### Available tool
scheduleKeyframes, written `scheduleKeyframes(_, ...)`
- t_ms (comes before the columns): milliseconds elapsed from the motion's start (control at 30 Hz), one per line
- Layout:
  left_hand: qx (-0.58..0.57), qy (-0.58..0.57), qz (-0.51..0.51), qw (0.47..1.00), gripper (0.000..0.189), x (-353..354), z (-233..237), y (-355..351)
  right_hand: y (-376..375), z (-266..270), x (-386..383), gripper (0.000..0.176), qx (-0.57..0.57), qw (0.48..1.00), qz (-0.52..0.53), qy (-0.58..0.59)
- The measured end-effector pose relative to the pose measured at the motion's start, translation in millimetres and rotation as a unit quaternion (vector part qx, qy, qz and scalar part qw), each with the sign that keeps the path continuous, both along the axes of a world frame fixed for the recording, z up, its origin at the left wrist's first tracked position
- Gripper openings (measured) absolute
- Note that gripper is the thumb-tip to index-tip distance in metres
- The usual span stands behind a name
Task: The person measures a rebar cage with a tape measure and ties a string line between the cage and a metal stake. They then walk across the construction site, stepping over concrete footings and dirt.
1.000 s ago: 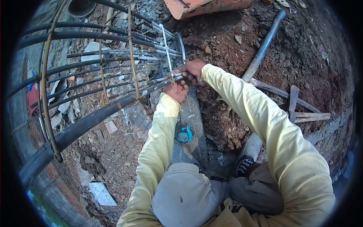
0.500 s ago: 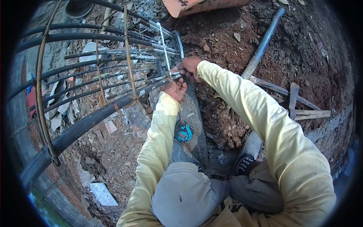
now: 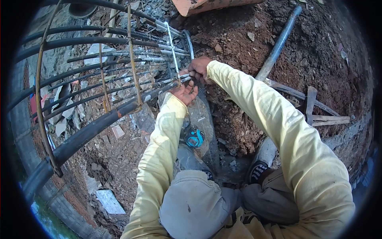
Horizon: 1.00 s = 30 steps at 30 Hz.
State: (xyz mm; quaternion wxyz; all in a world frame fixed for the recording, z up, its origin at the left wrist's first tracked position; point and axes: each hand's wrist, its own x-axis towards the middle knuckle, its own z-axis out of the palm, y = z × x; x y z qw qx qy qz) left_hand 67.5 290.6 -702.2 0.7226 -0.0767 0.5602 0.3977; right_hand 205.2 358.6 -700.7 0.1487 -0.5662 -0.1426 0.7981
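Observation:
My left hand (image 3: 185, 94) is palm up below the whitened ends of the steel bars (image 3: 181, 81), its fingers curled at a thin string (image 3: 201, 119) that hangs down past the concrete edge. Just above it, my right hand (image 3: 200, 68) is closed in a pinch against the bar ends, beside a white-coated stirrup (image 3: 172, 49). What lies between its fingertips is hidden. A teal and black round object (image 3: 194, 137), like a tape measure, is below my left hand near my leg.
The rebar cage (image 3: 85, 135) stretches to the left with rusty stirrups (image 3: 133, 59). A grey pipe (image 3: 278, 44) and a wooden-handled tool (image 3: 310, 105) lie on reddish soil at right. An orange metal pan (image 3: 215, 4) is at the top. Rubble covers the ground at left.
Both hands stay at the bar ends with only small finger movements. The left hand's fingers are spread slightly more, and the view has shifted a little.

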Motion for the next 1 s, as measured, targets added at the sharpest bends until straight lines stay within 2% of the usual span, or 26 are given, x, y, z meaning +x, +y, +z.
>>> scheduleKeyframes(267, -0.029, 0.113, -0.017, 0.993, 0.009, 16, -6, 14, 5, -16, 0, 0.015, 0.008, 1.000, 0.014, 0.007)
scheduleKeyframes(367, 0.018, 0.109, -0.021, 0.994, 0.011, 16, -7, 8, 8, -24, -2, 0.015, 0.046, 0.996, 0.068, -0.035)
scheduleKeyframes(467, 0.028, 0.101, -0.029, 0.994, 0.012, 14, -10, 8, 6, -7, -1, 0.015, 0.028, 0.999, 0.027, -0.024)
scheduleKeyframes(567, 0.013, 0.101, -0.028, 0.994, 0.011, 13, -13, 10, 6, -12, -2, 0.009, 0.045, 0.994, 0.082, -0.051)
scheduleKeyframes(667, 0.019, 0.049, -0.023, 0.998, 0.012, 6, -23, 11, 2, -13, -4, 0.011, 0.020, 0.998, 0.046, -0.022)
scheduleKeyframes(767, 0.032, 0.060, -0.026, 0.997, 0.011, 10, -9, 9, -1, -1, -6, 0.016, -0.002, 1.000, -0.024, -0.005)
scheduleKeyframes(900, 0.001, 0.014, -0.029, 0.999, 0.008, 2, -7, 10, -3, -7, -7, 0.015, 0.003, 0.999, -0.034, -0.010)
scheduleKeyframes(1000, -0.014, -0.005, -0.055, 0.998, 0.008, -1, -5, 14, -1, -12, -6, 0.013, 0.067, 0.997, 0.004, -0.043)
